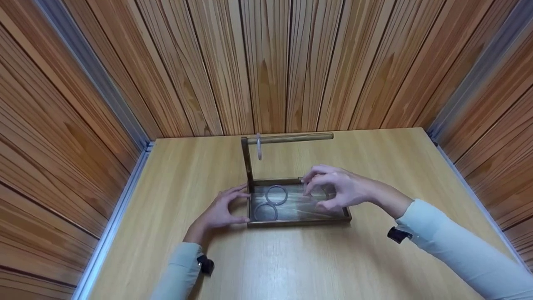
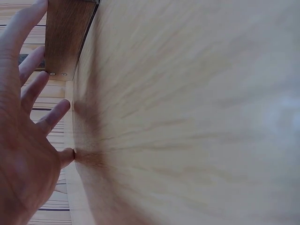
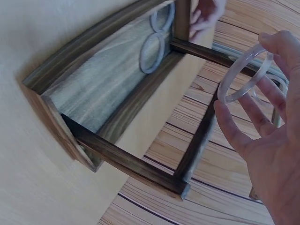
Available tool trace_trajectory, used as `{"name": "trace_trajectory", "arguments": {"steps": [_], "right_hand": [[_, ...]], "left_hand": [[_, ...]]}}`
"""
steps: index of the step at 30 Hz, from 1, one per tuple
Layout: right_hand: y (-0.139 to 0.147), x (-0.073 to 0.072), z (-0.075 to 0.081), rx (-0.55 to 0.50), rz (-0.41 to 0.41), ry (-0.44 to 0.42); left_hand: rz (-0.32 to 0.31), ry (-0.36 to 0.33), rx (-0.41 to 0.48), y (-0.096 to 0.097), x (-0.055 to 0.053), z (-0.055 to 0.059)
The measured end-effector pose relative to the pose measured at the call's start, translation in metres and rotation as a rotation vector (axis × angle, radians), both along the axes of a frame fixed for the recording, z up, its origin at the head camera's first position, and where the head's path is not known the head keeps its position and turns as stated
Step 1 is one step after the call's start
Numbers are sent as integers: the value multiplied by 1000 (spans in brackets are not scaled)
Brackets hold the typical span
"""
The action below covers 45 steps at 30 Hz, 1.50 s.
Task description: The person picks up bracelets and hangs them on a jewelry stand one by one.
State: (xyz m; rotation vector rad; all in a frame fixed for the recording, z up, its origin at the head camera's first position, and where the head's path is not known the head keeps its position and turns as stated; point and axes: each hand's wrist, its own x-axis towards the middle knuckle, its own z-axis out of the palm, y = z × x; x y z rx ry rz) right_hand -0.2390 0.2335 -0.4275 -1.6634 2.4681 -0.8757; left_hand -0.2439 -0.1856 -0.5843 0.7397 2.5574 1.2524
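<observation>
Along the left of the head view you have a plank wall [image 1: 54,146] and a grey metal post [image 1: 100,71]. More planking [image 1: 270,62] fills the top middle, and another metal post [image 1: 479,66] meets planks at the right. The pale wood table [image 1: 287,258] spans the lower middle, with soft shadows under your arms.

Your left sleeve [image 1: 179,266] is cut off by the bottom edge, your right sleeve [image 1: 462,241] by the right edge. Your left wrist view catches only the end of the tray, at its top left. In the head view, your right hand covers part of the tray's right end, and the clear ring there is hard to make out.

Left of centre, your left hand [image 1: 220,210] has its fingers spread, gripping nothing, fingertips at the left end of the dark wooden tray [image 1: 300,223]. Above that end stands an upright [image 1: 247,160]; a ring [image 1: 259,150] hangs near it on the rod [image 1: 300,138]. Two rings lie in the tray's left part, one [image 1: 287,195] above the other [image 1: 276,213]. Right of centre, your right hand [image 1: 339,187] curls over the tray, pinching the clear ring [image 3: 234,72] between thumb and fingertips.
</observation>
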Motion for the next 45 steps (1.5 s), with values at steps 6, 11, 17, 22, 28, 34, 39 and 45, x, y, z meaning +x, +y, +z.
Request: {"name": "trace_trajectory", "arguments": {"steps": [6, 11, 17, 22, 28, 34, 39, 45], "right_hand": [[7, -5, -1, -117, 10, 12], [15, -5, -1, -169, -36, -20], [20, -5, 2, -251, -82, -37], [21, -9, 2, -332, -86, -21], [22, -13, 1, -400, -77, 3], [24, -16, 3, -432, -87, -20], [23, -18, 2, -469, -84, -47], [21, -18, 1, -523, -87, -108]], "left_hand": [[6, -11, -6, 1, 0, -1], [9, -5, -16, 0, 1, -1], [17, 3, -13, -1, 0, 0], [15, -11, -19, -1, 0, 0], [19, -37, -28, 0, 1, -1], [24, -51, -23, 1, 2, -1], [19, -38, -16, 1, 2, 1], [10, 16, -30, 0, 1, 1]]}}
